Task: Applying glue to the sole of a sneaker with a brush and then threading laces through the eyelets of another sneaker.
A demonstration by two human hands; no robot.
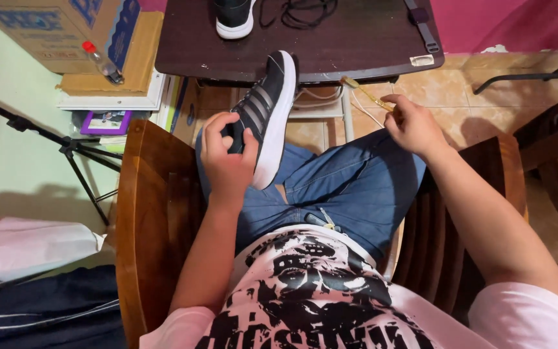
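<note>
Head view: seated person holding a black sneaker over the lap

Left hand [227,158] grips the black sneaker [267,113] with closed fingers, sole turned right, above the blue jeans [350,187]; right hand [413,124] pinches a thin yellowish stick [366,92]. A cardboard box [53,32] stands at the upper left, its contents hidden

Left hand [228,157] grips a black sneaker [267,110]; right hand [413,124] pinches a yellow stick [366,92].
</note>
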